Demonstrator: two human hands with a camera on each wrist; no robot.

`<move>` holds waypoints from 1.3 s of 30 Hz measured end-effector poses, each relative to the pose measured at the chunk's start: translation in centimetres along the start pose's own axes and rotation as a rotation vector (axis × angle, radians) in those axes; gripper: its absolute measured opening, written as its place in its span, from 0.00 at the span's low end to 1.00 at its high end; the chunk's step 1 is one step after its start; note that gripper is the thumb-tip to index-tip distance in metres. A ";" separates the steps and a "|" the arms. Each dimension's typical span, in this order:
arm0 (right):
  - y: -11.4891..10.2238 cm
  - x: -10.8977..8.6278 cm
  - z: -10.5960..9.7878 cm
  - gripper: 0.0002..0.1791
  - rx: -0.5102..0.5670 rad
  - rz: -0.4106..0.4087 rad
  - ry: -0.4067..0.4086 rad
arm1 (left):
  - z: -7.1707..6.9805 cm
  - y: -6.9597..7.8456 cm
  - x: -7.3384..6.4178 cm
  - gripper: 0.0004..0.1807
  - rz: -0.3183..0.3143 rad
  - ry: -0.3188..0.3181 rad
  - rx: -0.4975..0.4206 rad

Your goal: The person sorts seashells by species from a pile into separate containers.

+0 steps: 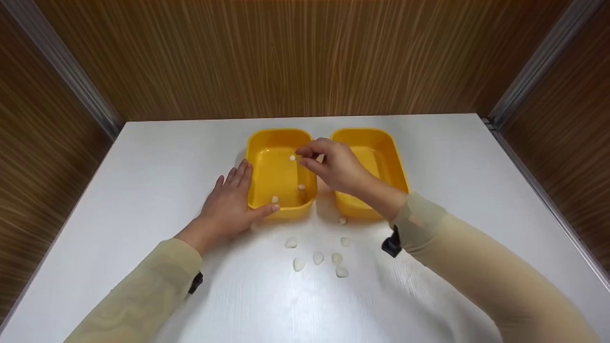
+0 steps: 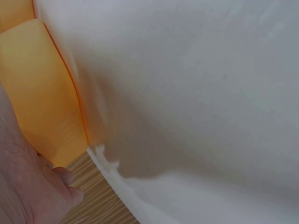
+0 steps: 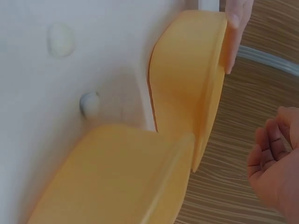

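Note:
My left hand (image 1: pixel 226 206) rests against the left side of the left yellow tub (image 1: pixel 281 212), fingers straight along its wall and thumb over the near rim. In the left wrist view the same hand (image 2: pixel 35 182) touches the tub's wall. Over the left tub's right rim is my right hand (image 1: pixel 336 164), thumb and forefinger slightly apart. A small whitish rounded piece (image 1: pixel 292 157) shows just past these fingertips, inside the tub's outline. Two similar pieces lie lower in that tub. The right wrist view shows my right hand (image 3: pixel 275 163) with curled fingers and nothing visible between them.
A second yellow tub (image 1: pixel 393 162) stands to the right, partly behind my right forearm. Several whitish pieces (image 1: pixel 318 258) lie on the white table (image 1: pixel 429 295) in front of the tubs, one (image 1: pixel 342 220) close to the right tub. Wood-grain panels (image 1: pixel 305 57) enclose the back and sides.

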State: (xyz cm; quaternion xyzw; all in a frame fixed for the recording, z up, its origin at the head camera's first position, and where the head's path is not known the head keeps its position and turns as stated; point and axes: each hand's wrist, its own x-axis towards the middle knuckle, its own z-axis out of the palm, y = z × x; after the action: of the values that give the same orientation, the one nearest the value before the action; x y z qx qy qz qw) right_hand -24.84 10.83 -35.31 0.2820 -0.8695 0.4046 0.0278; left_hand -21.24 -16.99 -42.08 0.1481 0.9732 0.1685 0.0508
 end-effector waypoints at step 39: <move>6.6 -14.6 0.9 0.20 -0.011 -0.080 -0.228 | 0.1 -1.1 -0.3 0.69 -0.005 0.014 0.005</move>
State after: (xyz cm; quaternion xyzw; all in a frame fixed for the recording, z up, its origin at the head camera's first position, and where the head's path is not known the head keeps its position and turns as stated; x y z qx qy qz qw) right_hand -15.75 20.41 -44.50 0.3604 -0.8573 0.3636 -0.0536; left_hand -21.21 -18.06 -42.54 0.1448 0.9743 0.1670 0.0439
